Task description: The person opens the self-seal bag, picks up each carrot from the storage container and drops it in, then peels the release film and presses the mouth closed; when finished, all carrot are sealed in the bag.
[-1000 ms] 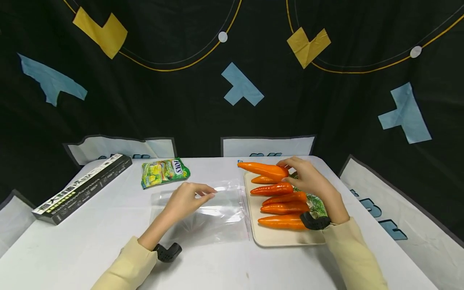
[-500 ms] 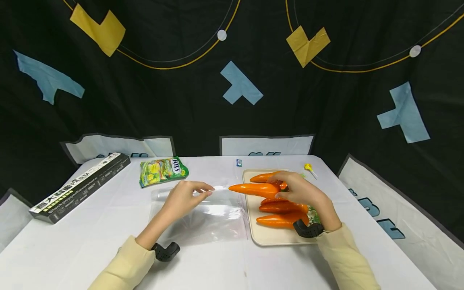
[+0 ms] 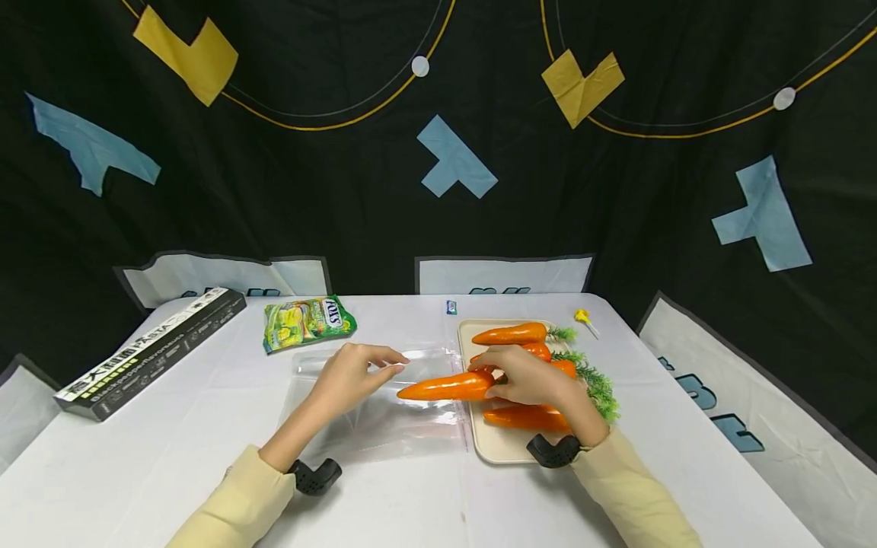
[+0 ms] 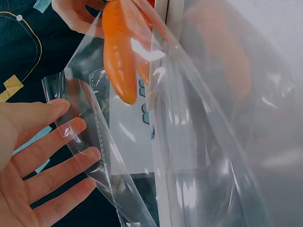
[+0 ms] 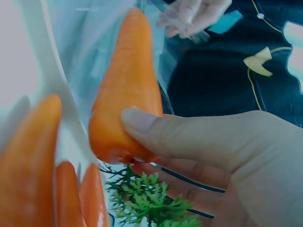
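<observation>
My right hand [image 3: 526, 376] grips an orange carrot [image 3: 435, 389] near its leafy end, thumb on top in the right wrist view. The carrot's tip points left, over the mouth side of a clear plastic bag [image 3: 384, 441]. With thumb and fingertips, my left hand [image 3: 356, 376] holds the bag's upper edge, lifting that film in the left wrist view. Green leaves [image 5: 147, 196] hang from the carrot beneath my right fingers. Several more carrots [image 3: 510, 333] lie on a cream tray [image 3: 503, 455] under and around my right hand, partly hidden by it.
A green and yellow FOX'S candy pack [image 3: 308, 323] lies behind the bag. A long black box [image 3: 154, 354] sits at the left. Near the back edge are a small blue packet [image 3: 451, 307] and a yellow-topped stick [image 3: 584, 318].
My right hand has carried the carrot from the back of the tray leftward and nearer, so its tip now overlaps the bag. My left hand stays about where it was.
</observation>
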`<action>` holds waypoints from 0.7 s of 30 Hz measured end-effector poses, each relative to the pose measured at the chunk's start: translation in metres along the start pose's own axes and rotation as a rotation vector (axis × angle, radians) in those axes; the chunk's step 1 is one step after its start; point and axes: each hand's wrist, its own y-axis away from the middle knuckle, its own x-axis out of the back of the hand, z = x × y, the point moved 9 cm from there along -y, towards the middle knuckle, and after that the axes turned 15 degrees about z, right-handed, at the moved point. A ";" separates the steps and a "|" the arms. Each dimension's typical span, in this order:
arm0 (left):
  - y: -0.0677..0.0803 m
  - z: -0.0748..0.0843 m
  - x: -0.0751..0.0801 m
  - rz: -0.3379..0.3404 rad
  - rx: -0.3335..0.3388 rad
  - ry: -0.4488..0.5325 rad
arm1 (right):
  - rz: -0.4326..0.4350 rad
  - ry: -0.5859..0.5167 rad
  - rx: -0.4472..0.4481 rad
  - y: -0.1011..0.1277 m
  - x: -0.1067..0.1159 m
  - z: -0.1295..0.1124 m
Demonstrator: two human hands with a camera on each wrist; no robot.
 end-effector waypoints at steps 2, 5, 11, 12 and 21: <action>0.000 -0.001 -0.001 -0.003 0.005 -0.005 | -0.008 -0.005 0.018 -0.002 -0.006 -0.003; 0.000 -0.002 -0.001 -0.004 0.011 -0.014 | -0.028 -0.024 0.044 -0.005 -0.013 -0.009; -0.002 0.001 -0.001 0.003 -0.008 -0.013 | -0.060 -0.038 0.065 -0.012 -0.024 -0.018; -0.002 0.001 -0.001 0.003 -0.011 -0.012 | -0.065 -0.036 0.068 -0.013 -0.026 -0.019; 0.002 0.002 -0.007 -0.017 -0.018 -0.029 | -0.125 -0.047 0.024 -0.020 -0.052 -0.022</action>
